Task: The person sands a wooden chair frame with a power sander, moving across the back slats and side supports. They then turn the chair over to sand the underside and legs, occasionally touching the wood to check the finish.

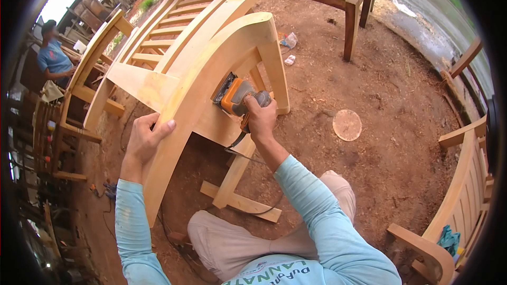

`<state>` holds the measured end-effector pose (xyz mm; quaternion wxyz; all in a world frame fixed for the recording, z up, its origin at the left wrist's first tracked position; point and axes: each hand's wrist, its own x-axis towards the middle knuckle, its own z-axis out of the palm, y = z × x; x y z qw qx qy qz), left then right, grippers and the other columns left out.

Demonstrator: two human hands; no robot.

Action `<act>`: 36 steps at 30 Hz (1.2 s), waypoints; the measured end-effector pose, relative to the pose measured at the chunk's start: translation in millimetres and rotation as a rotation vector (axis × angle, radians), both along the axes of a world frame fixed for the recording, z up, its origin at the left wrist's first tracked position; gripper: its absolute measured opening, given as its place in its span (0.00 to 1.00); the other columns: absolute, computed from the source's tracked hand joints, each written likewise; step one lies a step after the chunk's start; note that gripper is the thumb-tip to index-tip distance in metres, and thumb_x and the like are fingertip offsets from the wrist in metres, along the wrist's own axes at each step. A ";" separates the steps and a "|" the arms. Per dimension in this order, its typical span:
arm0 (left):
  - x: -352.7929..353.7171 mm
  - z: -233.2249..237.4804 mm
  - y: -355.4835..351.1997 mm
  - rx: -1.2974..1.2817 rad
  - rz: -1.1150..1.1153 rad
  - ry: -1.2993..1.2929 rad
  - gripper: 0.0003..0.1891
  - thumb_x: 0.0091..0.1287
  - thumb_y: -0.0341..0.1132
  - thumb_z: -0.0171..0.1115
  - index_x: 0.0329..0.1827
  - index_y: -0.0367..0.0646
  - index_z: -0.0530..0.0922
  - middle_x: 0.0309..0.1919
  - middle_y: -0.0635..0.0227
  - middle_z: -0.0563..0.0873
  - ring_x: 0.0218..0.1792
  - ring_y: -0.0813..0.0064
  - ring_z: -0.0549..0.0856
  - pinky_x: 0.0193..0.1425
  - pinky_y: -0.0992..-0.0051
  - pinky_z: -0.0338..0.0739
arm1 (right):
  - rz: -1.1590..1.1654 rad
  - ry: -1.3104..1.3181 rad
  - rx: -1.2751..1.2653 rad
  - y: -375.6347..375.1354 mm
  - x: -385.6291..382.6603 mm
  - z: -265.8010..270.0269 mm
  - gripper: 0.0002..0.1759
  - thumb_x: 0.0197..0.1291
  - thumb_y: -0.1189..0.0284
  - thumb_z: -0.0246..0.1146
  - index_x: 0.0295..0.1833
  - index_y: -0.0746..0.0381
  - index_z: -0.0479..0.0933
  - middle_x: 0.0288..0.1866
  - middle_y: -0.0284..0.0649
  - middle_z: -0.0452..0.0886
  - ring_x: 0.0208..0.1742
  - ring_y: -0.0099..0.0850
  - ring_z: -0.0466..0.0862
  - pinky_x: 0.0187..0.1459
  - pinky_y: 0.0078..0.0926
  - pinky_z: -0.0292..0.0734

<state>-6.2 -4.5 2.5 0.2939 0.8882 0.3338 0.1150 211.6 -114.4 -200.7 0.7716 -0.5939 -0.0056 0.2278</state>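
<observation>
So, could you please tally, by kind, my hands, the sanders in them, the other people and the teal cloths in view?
Hands: 2, left hand and right hand
Sander in hand: 1
Other person: 1
Teal cloth: 1
Total: 5

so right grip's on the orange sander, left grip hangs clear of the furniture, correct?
Not quite: the left grip is not clear of the furniture. The head view shows it at the edge of the pale curved board, its thumb against the wood. The right grip is on the orange sander, as you say.
</observation>
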 end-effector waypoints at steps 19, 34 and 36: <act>3.2 3.8 -3.0 0.025 -0.004 0.004 0.28 0.69 0.52 0.70 0.50 0.28 0.89 0.32 0.57 0.92 0.36 0.75 0.89 0.42 0.69 0.82 | -0.202 0.107 0.057 36.3 38.3 -37.8 0.40 0.54 0.55 0.74 0.64 0.71 0.72 0.53 0.50 0.84 0.53 0.39 0.86 0.59 0.36 0.81; 2.9 -0.2 -0.5 0.076 0.000 0.001 0.26 0.69 0.51 0.70 0.44 0.28 0.89 0.26 0.59 0.90 0.31 0.77 0.87 0.36 0.69 0.80 | 0.024 0.108 -0.002 0.6 6.8 2.9 0.38 0.54 0.55 0.75 0.62 0.70 0.73 0.52 0.49 0.84 0.52 0.37 0.86 0.58 0.35 0.83; 1.6 -1.4 0.1 0.089 0.004 0.000 0.25 0.68 0.50 0.70 0.42 0.28 0.88 0.25 0.60 0.89 0.30 0.78 0.86 0.35 0.69 0.79 | -0.015 0.062 -0.007 7.1 5.9 -0.2 0.38 0.53 0.55 0.75 0.63 0.69 0.74 0.52 0.49 0.85 0.52 0.38 0.86 0.58 0.36 0.83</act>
